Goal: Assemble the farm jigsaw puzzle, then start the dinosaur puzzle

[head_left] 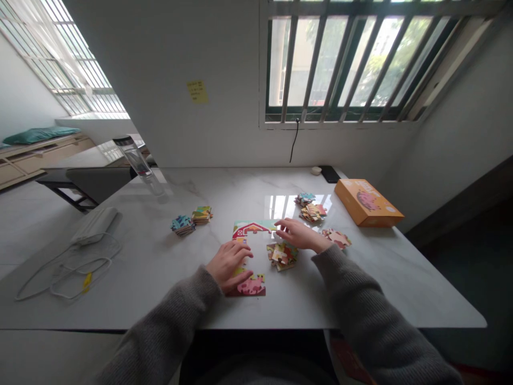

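Lying left of the orange box [367,203] in the head view, the partly joined puzzle [251,286] is half covered by the left hand [230,263], its fingers spread. The right hand [298,233], nearer the box, has curved fingers at the puzzle's top edge; whether they pinch a piece, I cannot tell. The box's pale lettering is too blurred to read; so is the writing on the yellow note [197,92], well left of the box.
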Demonstrator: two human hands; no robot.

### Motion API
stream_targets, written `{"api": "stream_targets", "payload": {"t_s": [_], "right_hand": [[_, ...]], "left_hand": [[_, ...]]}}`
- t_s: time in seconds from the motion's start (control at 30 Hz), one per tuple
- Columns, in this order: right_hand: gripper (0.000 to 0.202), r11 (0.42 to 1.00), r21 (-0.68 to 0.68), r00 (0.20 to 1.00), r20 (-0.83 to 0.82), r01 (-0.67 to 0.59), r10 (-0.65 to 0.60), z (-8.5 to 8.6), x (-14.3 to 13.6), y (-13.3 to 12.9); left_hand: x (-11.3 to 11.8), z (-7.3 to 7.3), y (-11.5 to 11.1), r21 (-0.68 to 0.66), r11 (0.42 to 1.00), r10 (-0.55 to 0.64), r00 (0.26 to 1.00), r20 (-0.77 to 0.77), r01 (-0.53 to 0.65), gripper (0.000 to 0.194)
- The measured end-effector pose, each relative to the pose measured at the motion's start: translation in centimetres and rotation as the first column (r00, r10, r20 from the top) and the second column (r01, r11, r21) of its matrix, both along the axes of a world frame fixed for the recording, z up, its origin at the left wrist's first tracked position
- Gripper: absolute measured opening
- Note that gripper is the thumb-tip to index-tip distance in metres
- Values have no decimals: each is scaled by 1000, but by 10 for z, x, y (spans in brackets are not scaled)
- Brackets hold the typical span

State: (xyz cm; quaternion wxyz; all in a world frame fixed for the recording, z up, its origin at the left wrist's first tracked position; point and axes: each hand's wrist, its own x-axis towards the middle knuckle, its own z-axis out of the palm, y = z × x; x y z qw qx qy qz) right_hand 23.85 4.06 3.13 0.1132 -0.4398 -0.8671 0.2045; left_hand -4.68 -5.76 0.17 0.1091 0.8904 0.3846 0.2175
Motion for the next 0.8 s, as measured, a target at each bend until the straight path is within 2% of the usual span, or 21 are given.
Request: {"api": "stream_targets", "payload": {"t_s": [0.1,0.2,0.3,0.37,0.47,0.57,0.7,0.8], "right_hand": [[45,994,-94,997,45,-62,66,8,13,-14],[59,986,-138,989,96,-95,109,11,17,-26],[65,992,-123,983,175,-40,61,10,11,-36],[64,994,-108,981,191,-9,29,9,6,-39],[61,994,-112,988,154,-11,29,9,0,-41],[57,992,-128,994,108,-8,22,9,-2,-39],[46,994,-106,1000,6,-26,27,1,-1,-32],[37,994,-92,997,-64,-55,49,-7,-1,-28]], "left_hand": [[10,5,18,-17,999,-32,999,16,32,22],[25,8,38,-43,996,-78,995,60,81,21],[38,9,55,-75,991,-102,982,157,114,20],[43,7,62,-98,991,-66,978,196,87,18],[38,1,65,-56,998,3,985,173,7,14],[29,-3,62,20,1000,21,985,173,-25,13],[28,1,56,18,999,22,947,320,-29,13],[36,2,53,-13,1000,-6,930,367,11,24]]}}
